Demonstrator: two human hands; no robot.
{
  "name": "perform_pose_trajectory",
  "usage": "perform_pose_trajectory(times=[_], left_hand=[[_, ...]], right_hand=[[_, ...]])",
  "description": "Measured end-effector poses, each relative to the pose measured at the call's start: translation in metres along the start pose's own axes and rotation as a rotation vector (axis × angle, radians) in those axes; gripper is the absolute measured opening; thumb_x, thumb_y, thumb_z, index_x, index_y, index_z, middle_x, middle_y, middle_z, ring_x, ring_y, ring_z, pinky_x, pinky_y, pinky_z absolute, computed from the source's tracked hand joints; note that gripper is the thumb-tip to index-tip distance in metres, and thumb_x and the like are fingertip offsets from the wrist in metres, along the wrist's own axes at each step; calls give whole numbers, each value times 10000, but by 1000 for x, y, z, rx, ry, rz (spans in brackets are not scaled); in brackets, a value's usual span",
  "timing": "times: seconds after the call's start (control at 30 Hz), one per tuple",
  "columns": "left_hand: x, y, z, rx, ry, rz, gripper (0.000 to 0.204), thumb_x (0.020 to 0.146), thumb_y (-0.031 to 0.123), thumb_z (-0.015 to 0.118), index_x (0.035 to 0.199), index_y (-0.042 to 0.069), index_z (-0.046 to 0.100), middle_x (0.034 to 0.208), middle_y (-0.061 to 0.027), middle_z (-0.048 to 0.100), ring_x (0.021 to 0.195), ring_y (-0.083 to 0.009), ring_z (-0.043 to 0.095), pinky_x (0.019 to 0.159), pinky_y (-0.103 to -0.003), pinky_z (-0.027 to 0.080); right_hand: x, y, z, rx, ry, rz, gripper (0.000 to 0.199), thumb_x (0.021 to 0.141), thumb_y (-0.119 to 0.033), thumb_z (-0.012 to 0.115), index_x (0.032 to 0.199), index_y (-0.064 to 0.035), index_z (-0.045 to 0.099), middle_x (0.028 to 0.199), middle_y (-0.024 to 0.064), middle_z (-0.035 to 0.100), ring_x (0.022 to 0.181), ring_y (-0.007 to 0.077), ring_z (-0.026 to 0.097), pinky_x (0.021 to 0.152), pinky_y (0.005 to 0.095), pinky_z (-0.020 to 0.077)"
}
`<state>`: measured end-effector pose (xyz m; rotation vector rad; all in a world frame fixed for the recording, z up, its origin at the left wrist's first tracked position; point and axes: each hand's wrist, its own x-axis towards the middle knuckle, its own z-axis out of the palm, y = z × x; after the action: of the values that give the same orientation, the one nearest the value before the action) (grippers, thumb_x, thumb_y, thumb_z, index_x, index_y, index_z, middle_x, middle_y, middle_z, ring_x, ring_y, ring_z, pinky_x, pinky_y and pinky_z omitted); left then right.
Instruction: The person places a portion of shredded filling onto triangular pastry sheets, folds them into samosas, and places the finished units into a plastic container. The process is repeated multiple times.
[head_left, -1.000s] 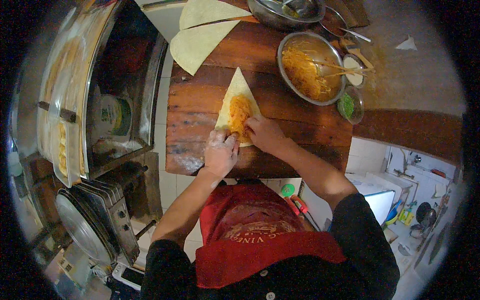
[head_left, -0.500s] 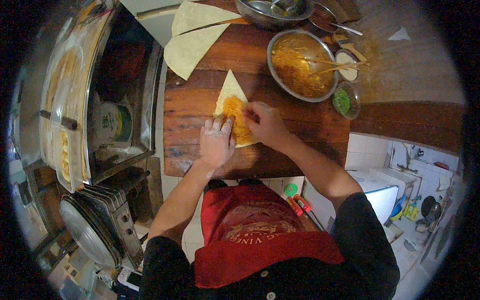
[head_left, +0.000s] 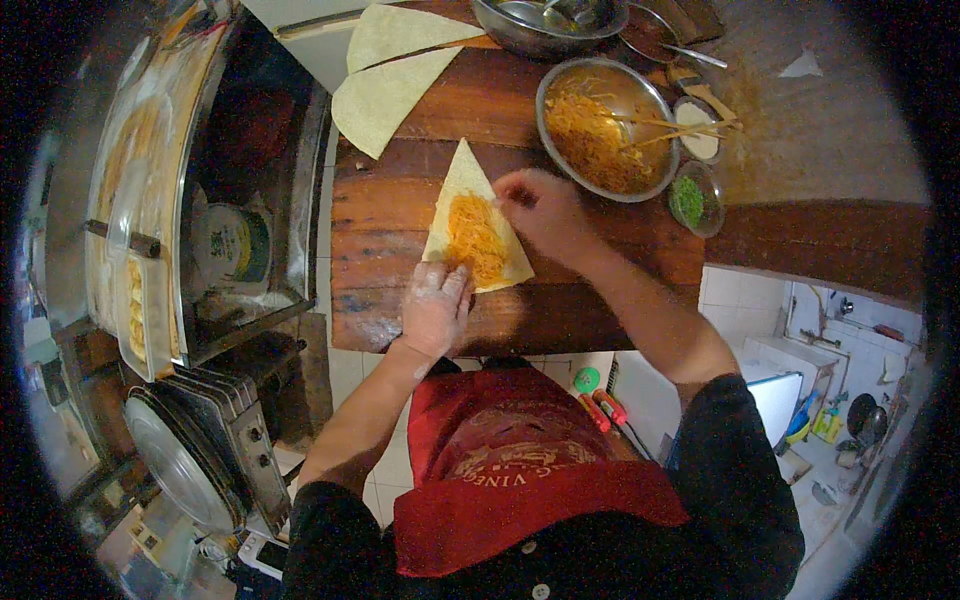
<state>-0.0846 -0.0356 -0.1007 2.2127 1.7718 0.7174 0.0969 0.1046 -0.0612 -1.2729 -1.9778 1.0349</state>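
Note:
A pale triangular sheet of dough (head_left: 463, 172) lies on the wooden table in front of me, its point facing away. Shredded orange filling (head_left: 477, 240) is spread down its middle. My left hand (head_left: 436, 305), dusted with flour, rests with fingers extended at the sheet's lower left corner, the fingertips touching dough and the filling's edge. My right hand (head_left: 548, 215) is just beyond the sheet's right edge, slightly blurred, its fingers loosely curled and apart with nothing visible in them. A metal bowl (head_left: 546, 130) of the same filling, with chopsticks (head_left: 690, 131) in it, stands at the upper right.
Two more dough sheets (head_left: 395, 100) lie at the far left of the table (head_left: 380, 220). Around the filling bowl stand another metal bowl (head_left: 500, 28), a dish of white paste (head_left: 697, 128) and a bowl of chopped greens (head_left: 687, 202). A floured board (head_left: 150, 130) is on the left.
My left hand has drawn back toward me, off the middle of the filling to the sheet's lower left corner. My right hand has moved right and slightly away, uncovering the sheet's right side.

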Motion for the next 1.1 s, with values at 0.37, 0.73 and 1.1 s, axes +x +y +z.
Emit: perform_pose_trajectory(times=[0.37, 0.73, 1.1], left_hand=[[4, 7, 7, 15, -105, 65, 274, 739, 86, 658, 1013, 71, 672, 1003, -155, 581, 963, -350, 553, 803, -425, 498], [-26, -8, -5, -67, 79, -612, 323, 776, 155, 700, 1046, 4, 608, 1023, -217, 579, 987, -393, 545, 842, -452, 465], [-7, 10, 9, -79, 46, -409, 342, 673, 54, 706, 982, 25, 563, 983, -190, 569, 989, -385, 534, 817, -461, 471]], right_hand=[[49, 84, -117, -826, -83, 65, 277, 911, -233, 599, 1088, -22, 628, 1077, 205, 642, 1039, 367, 597, 899, 424, 470], [-87, 24, -11, -203, -57, 274, 345, 842, -230, 654, 1095, -1, 603, 1035, 185, 649, 972, 355, 620, 868, 438, 494], [-87, 27, 33, -40, -76, 559, 257, 727, -199, 705, 862, -10, 594, 891, 171, 620, 813, 319, 611, 736, 417, 501]])
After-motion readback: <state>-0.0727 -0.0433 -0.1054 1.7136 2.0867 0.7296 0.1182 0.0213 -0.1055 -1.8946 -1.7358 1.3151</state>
